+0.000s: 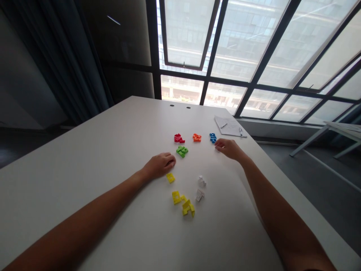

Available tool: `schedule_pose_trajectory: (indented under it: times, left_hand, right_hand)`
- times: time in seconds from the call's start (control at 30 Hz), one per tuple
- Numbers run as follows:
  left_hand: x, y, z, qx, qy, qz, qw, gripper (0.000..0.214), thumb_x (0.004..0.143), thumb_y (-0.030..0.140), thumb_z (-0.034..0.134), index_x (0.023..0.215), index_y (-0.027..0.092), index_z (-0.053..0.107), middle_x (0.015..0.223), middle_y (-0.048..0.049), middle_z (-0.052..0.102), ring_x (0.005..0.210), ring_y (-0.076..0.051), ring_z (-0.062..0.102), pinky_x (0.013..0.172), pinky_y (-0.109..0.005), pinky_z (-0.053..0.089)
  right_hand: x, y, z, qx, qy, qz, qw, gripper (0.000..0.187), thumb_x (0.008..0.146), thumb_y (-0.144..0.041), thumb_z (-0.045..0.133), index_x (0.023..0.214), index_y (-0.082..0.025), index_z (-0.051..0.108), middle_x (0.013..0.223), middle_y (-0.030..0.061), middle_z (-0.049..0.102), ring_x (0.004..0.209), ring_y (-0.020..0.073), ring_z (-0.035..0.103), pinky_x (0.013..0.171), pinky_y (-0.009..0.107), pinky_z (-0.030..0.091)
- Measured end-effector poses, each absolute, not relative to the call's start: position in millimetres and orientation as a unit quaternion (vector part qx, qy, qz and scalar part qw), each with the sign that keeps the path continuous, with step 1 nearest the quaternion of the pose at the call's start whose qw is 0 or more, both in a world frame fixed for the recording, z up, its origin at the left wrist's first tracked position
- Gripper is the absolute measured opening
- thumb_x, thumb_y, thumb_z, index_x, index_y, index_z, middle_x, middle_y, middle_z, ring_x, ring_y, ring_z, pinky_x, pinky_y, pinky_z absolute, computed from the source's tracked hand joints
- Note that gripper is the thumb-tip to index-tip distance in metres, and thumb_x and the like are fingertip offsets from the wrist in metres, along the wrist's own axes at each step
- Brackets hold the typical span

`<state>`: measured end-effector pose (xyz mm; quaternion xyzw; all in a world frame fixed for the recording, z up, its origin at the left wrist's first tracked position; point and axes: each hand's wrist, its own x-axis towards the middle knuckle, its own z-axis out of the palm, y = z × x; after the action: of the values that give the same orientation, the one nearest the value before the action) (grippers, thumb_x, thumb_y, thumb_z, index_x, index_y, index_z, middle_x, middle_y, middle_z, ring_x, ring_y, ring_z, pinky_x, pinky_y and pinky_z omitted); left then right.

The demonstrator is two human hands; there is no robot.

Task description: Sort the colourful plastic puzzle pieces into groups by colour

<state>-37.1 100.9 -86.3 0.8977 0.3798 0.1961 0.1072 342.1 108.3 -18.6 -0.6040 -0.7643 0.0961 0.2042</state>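
Observation:
My left hand (160,165) rests on the white table with its fingers curled under, between the green plastic pieces (182,151) and a flat yellow piece (170,177). What its fingers close on, if anything, is hidden. Just in front of the blue pieces (213,138), my right hand (229,149) has thumb and fingers drawn together. A small pale spot shows at its fingertips, too small to name. Nearer to me lie more yellow pieces (188,208) and two white pieces (201,181), apart from both hands.
Red pieces (178,138) and orange pieces (196,137) form small heaps farther back. A paper sheet (231,126) with two pens lies at the table's right edge. Windows (186,34) stand beyond the table (135,120), and a dark curtain (64,56) hangs at left.

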Motion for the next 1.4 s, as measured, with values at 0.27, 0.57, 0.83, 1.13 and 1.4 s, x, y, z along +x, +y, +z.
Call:
schedule_pose_trajectory:
  times: [0.27,0.57,0.83,1.13,1.4]
  left_hand:
    - [-38.7,102.3,-87.3,0.899,0.372,0.198,0.114,0.021,0.096,0.028,0.044,0.094,0.025,0.064,0.097,-0.0014,0.066,0.091,-0.018,0.061,0.079,-0.028,0.045]
    - [-37.5,100.7,-86.7,0.901,0.37,0.2,0.105,0.02,0.097,0.029,0.044,0.094,0.025,0.064,0.099,-0.0014,0.067,0.093,-0.019,0.062,0.079,-0.028,0.046]
    - [-37.0,100.7,-87.1,0.903,0.366,0.2,0.101,0.021,0.097,0.029,0.043,0.094,0.025,0.064,0.1,-0.0019,0.068,0.094,-0.019,0.062,0.08,-0.029,0.046]
    - [-36.8,101.6,-88.3,0.901,0.371,0.2,0.1,0.023,0.097,0.031,0.043,0.095,0.025,0.065,0.1,-0.0028,0.068,0.094,-0.019,0.062,0.079,-0.029,0.046]
    - [-37.3,101.1,-88.6,0.898,0.377,0.203,0.106,0.022,0.096,0.03,0.044,0.094,0.026,0.066,0.097,-0.0021,0.067,0.092,-0.019,0.062,0.076,-0.028,0.046]
  right_hand:
    - [269.8,62.6,16.8,-0.434,-0.828,0.341,-0.098,0.037,0.081,-0.031,0.073,0.118,-0.027,0.073,0.099,0.0025,0.076,0.083,0.0184,0.07,0.072,0.026,0.049]
    - [239.4,50.2,-4.1,-0.474,-0.836,0.22,-0.169,0.037,0.08,-0.051,0.076,0.107,-0.026,0.071,0.095,0.0047,0.073,0.09,0.0237,0.064,0.065,0.027,0.041]
    - [272.0,69.1,-2.1,-0.48,-0.85,0.197,-0.093,0.031,0.081,-0.022,0.073,0.111,-0.022,0.069,0.101,0.0059,0.071,0.087,0.0205,0.066,0.071,0.027,0.046]
    - [354.6,101.7,-20.2,-0.591,-0.799,0.11,0.013,0.035,0.08,-0.016,0.067,0.115,-0.018,0.064,0.102,0.0078,0.073,0.091,0.0211,0.068,0.078,0.028,0.052]
    - [366.0,108.3,-29.6,-0.575,-0.81,0.112,0.035,0.042,0.079,-0.004,0.06,0.118,-0.019,0.066,0.114,0.0079,0.072,0.1,0.0212,0.067,0.089,0.031,0.051]
